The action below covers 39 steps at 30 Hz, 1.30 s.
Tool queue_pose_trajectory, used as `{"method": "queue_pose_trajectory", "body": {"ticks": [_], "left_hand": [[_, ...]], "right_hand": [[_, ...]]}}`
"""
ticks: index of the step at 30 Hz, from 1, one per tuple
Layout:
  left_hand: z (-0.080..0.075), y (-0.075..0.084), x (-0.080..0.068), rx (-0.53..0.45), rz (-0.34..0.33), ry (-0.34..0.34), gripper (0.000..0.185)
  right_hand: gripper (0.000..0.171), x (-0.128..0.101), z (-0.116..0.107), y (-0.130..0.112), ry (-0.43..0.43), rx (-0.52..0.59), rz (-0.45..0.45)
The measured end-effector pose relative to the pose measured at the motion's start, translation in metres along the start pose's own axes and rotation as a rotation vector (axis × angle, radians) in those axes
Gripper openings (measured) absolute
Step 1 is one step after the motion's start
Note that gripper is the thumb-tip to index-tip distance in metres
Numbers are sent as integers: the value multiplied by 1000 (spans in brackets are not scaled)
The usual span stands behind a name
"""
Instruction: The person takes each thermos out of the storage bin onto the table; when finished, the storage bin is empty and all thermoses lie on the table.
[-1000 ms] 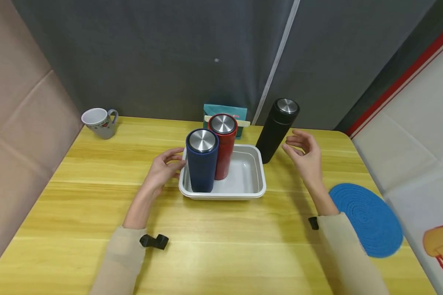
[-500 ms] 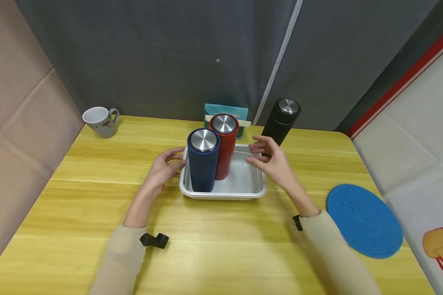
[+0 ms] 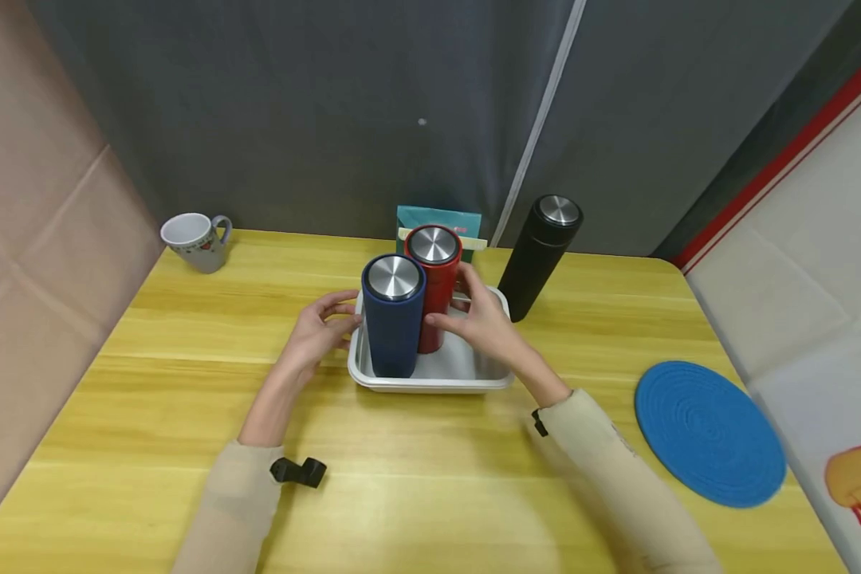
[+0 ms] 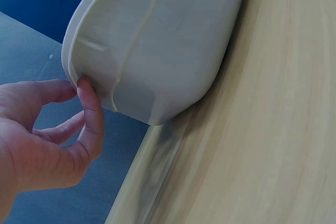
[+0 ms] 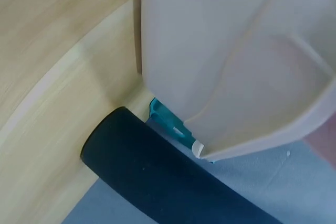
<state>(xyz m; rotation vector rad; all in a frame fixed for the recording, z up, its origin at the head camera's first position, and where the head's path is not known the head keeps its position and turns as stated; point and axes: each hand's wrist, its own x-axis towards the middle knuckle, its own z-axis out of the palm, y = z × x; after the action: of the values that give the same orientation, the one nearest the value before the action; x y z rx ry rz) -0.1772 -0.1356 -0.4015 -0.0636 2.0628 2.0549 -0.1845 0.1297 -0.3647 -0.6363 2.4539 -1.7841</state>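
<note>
A white rectangular tray (image 3: 430,386) bears two upright metal-topped thermos flasks. The blue flask (image 3: 393,339) stands at the front left of it, and the red flask (image 3: 441,279) is just behind, partly covered by the blue one. My left hand (image 3: 314,328) holds the tray's left rim; in the left wrist view its thumb and fingers close on the rim of the pale tray (image 4: 157,40). Over the tray's right half, my right hand (image 3: 482,320) grips the red flask, thumb across the front and fingers behind its right side. The right wrist view hides that hand's grip behind the tray wall (image 5: 220,61).
A black flask (image 3: 534,267) stands right behind the tray's right corner. Behind the red flask is a teal bag (image 3: 438,215) with a clip. A patterned mug (image 3: 199,243) sits at the back left, a round blue mat (image 3: 710,434) on the right. A grey curtain backs the table.
My right hand has come leftward from beside the black flask, across the tray's right rim, to the red flask. My left hand has stayed at the tray's left rim.
</note>
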Motion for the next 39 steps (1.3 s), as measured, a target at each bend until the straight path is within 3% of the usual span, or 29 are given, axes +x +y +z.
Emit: {"method": "queue_pose_trajectory", "body": {"ticks": [11, 26, 39], "left_hand": [[2, -2, 0, 2, -9, -10, 48], [5, -2, 4, -9, 0, -16, 47], [-1, 9, 6, -26, 24, -6, 48]], "right_hand": [[70, -2, 1, -2, 66, 12, 24], [71, -5, -6, -3, 108, -56, 12], [66, -3, -20, -23, 214, -127, -14]]}}
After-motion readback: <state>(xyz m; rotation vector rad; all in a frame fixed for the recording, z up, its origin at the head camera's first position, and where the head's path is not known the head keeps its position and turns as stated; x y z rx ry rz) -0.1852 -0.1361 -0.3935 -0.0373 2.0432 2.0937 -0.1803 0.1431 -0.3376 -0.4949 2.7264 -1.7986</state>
